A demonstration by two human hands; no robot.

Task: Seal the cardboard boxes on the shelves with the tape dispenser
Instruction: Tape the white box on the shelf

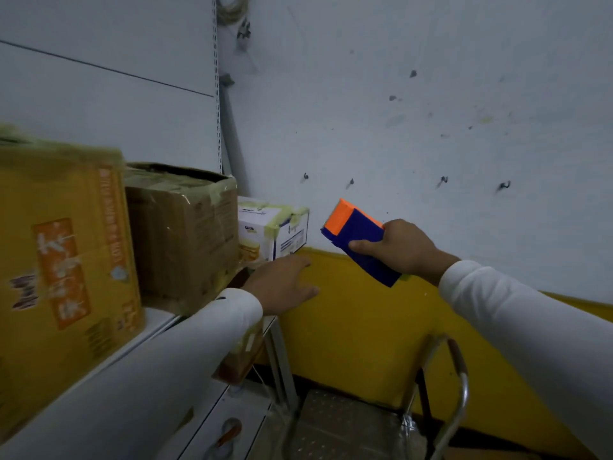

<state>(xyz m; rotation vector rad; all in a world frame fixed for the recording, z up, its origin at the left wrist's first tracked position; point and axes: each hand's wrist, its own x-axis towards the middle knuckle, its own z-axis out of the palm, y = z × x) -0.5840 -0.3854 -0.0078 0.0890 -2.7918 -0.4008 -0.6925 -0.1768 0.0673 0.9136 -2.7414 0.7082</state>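
Observation:
My right hand (403, 249) grips a blue tape dispenser (360, 242) with an orange end, held in the air in front of the wall, to the right of the shelf. My left hand (287, 283) is stretched out flat with straight fingers, just below a small white box (282, 232) with yellowish tape on its top. Left of that box stands a brown cardboard box (185, 237) taped along its top edges. A large yellow cardboard box (63, 260) fills the near left of the white shelf (146, 330).
A metal step ladder (351, 423) with a curved handrail stands below on the right, by the yellow lower wall (365, 323). A lower shelf (225, 423) holds another box and a tape roll. Hooks stick out of the white wall above.

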